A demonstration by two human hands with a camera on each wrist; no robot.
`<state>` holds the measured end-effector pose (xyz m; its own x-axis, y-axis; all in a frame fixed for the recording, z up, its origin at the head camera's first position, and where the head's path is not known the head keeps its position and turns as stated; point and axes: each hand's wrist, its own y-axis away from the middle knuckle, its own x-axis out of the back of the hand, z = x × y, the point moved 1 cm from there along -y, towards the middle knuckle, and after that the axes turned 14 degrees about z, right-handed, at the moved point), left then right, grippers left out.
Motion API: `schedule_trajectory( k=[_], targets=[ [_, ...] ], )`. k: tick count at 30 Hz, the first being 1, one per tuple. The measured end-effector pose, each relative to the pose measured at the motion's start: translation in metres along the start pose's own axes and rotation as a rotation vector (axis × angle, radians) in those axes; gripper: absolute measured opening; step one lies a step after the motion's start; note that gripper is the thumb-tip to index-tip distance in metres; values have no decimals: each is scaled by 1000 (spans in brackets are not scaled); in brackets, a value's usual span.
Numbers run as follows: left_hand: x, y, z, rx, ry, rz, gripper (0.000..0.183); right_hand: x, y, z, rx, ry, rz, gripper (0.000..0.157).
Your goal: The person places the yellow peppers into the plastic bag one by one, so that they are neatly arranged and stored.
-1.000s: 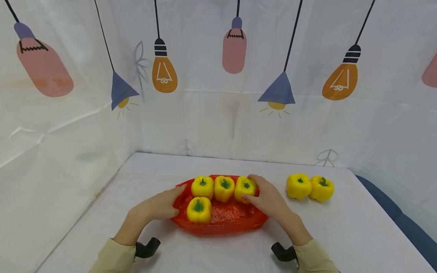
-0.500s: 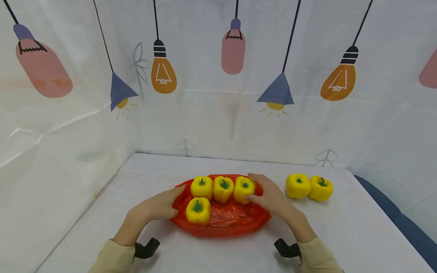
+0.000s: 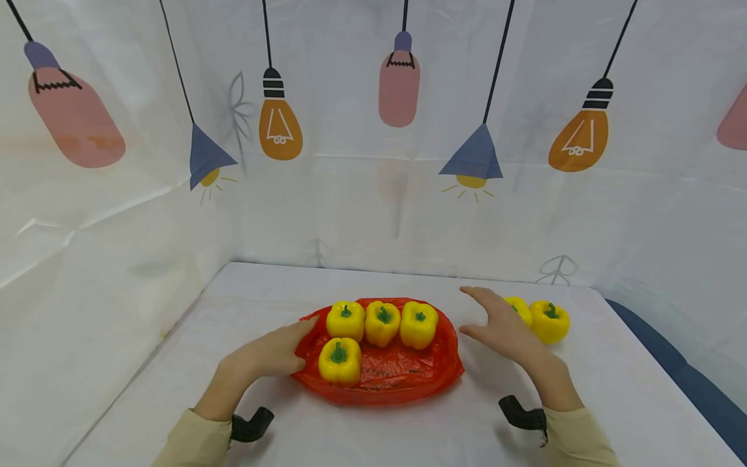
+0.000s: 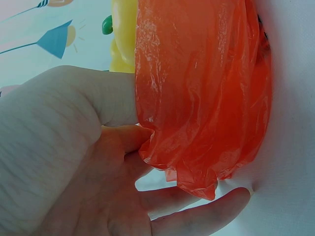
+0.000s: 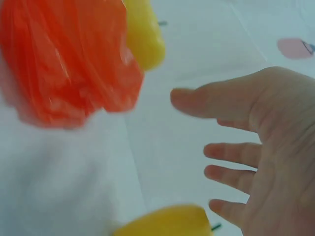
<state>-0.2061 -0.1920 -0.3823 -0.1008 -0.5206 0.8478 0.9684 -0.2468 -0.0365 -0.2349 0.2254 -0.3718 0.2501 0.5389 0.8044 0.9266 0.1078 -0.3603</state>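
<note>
A red plastic bag (image 3: 397,392), spread open in an oval, lies on the table with several yellow bell peppers (image 3: 340,366) in it. Three peppers line its far side and one sits near left. My left hand (image 3: 271,350) holds the bag's left rim; in the left wrist view the thumb goes inside the red plastic (image 4: 197,88) and the other fingers stay outside. Nothing is in my right hand (image 3: 504,327), which hovers right of the bag with thumb and fingers spread. It partly covers one of two loose yellow bell peppers (image 3: 550,323) at the right.
The white table (image 3: 403,438) meets a white sheet wall (image 3: 362,214) printed with lamps at its back and left. A dark blue surface (image 3: 659,344) shows beyond the right table edge. Black wrist mounts (image 3: 252,425) stick out from both sleeves.
My right hand has let go of the rightmost pepper in the bag and moved right, towards the loose peppers. The left hand keeps its place on the rim.
</note>
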Motion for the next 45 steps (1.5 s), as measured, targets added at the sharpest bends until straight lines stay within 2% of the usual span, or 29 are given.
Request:
schedule_trajectory(
  k=[7, 13, 22, 25, 29, 35, 45],
  targets=[
    [0, 0, -1, 6, 3, 1, 78, 21, -1, 19, 51, 94, 51, 74],
    [1, 2, -2, 9, 6, -1, 78, 34, -2, 29, 12, 100, 34, 75],
    [1, 0, -2, 10, 21, -4, 77, 32, 3, 55, 23, 198, -2, 69],
    [1, -1, -2, 5, 14, -3, 77, 31, 3, 58, 52, 212, 18, 68],
    [0, -1, -2, -6, 5, 2, 77, 29, 2, 57, 84, 197, 47, 64],
    [1, 0, -1, -8, 13, -2, 77, 26, 2, 51, 55, 125, 16, 60],
    [1, 0, 0, -9, 3, -2, 77, 33, 3, 26, 83, 70, 40, 62]
  ],
)
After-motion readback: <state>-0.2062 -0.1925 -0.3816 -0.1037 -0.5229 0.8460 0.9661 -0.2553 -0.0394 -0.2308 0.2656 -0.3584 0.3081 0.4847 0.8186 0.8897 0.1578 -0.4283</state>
